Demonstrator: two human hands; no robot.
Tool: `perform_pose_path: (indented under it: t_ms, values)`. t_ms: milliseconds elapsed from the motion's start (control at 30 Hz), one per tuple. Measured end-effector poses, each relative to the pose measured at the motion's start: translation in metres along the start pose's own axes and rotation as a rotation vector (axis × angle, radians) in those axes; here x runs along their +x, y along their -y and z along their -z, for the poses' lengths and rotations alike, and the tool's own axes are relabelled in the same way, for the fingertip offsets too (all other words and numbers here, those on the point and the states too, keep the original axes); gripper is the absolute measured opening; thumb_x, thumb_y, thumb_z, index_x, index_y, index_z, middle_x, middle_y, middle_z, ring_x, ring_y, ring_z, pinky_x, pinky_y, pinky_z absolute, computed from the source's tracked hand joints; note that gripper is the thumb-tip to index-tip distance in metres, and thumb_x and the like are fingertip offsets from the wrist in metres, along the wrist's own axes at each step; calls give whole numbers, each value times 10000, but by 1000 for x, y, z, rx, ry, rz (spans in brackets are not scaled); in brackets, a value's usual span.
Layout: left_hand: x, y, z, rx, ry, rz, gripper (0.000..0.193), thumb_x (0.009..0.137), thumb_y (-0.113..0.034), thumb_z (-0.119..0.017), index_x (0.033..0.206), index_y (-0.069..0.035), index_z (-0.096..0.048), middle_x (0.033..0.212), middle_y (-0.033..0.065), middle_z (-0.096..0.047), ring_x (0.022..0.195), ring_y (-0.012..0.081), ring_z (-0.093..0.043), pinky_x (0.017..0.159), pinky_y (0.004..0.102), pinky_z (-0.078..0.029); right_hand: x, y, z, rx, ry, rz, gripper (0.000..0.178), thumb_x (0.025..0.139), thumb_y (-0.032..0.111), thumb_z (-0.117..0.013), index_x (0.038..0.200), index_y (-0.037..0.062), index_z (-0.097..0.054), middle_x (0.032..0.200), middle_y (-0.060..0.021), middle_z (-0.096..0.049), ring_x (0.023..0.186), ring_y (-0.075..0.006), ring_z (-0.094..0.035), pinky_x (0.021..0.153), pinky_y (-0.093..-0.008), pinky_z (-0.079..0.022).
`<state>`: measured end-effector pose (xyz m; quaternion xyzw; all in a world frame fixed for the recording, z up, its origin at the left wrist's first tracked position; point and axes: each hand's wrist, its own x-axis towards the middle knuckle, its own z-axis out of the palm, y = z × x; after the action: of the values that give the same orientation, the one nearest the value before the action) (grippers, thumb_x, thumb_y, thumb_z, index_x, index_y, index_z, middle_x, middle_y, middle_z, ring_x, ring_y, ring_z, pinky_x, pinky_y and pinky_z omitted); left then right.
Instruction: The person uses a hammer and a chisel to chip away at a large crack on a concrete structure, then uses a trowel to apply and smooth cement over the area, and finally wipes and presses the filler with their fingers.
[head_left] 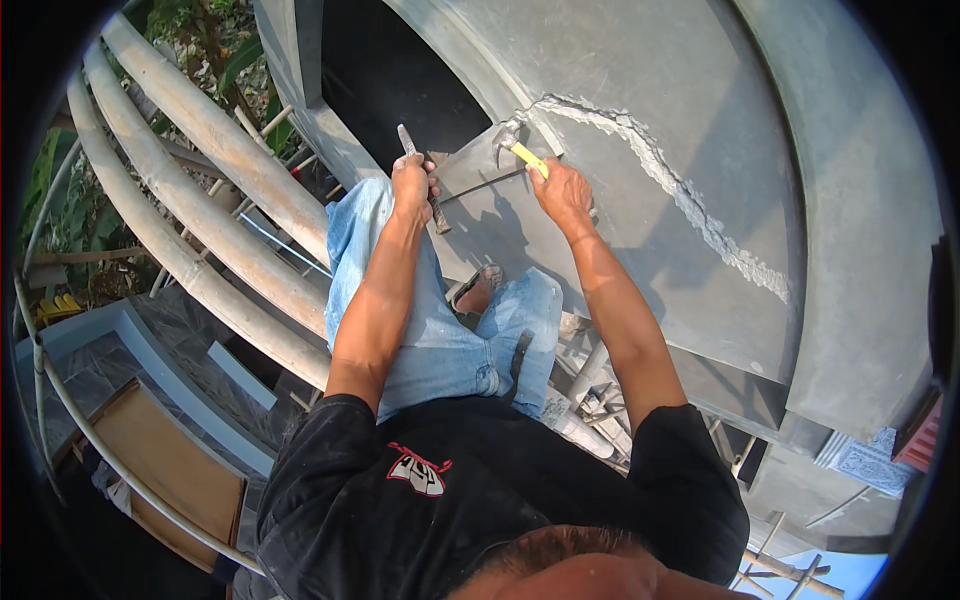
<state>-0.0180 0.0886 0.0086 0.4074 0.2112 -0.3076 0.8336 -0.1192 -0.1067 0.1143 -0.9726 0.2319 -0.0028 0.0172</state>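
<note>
My left hand (412,187) is closed around a metal chisel (440,219), whose pale end sticks up above my fist. It is over my left knee, beside the dark opening in the wall. In my right hand (564,190) is a claw hammer (530,158), gripped by its yellow handle. The hammer's head is over the grey cement wall (640,215), near the upper end of a rough groove (680,192). That groove is chipped pale and runs down to the right. From this view I cannot tell whether the hammer touches the wall.
Several thick bamboo poles (205,200) curve past my left side, with plants behind them. A dark opening (400,90) lies ahead to the left. My foot (478,288) rests near the wall's base. Poles and debris (600,400) show below on the right. A brown panel (175,470) is far below left.
</note>
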Motion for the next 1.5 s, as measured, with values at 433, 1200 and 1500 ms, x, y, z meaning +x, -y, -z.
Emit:
perform_pose_path:
  t_ms: [433,1200,1500]
  values:
    - [0,-2,-2,-6,17,37,70,930,-169,-439,952,-103,-436,742,23,-497,533,105,-436,419,253,-370,-2,11,-15,-29,-48,-100,337,871,388,-601,903,53,-622,815,-187,-659,756,-398,-642,662,-509,-490]
    - [5,3,-1,24,4,4,98,898,-174,-442,894,-80,-468,716,23,-489,495,104,-437,379,248,-381,-1,9,-23,-113,-79,144,320,863,371,-618,888,52,-615,768,-187,-643,719,-400,-632,641,-504,-479]
    - [4,1,-1,22,-14,8,89,899,-169,-436,881,-86,-464,719,20,-489,497,103,-431,384,252,-380,0,9,-27,-28,-129,-69,297,865,348,-617,866,51,-609,774,-183,-641,733,-388,-631,634,-501,-475]
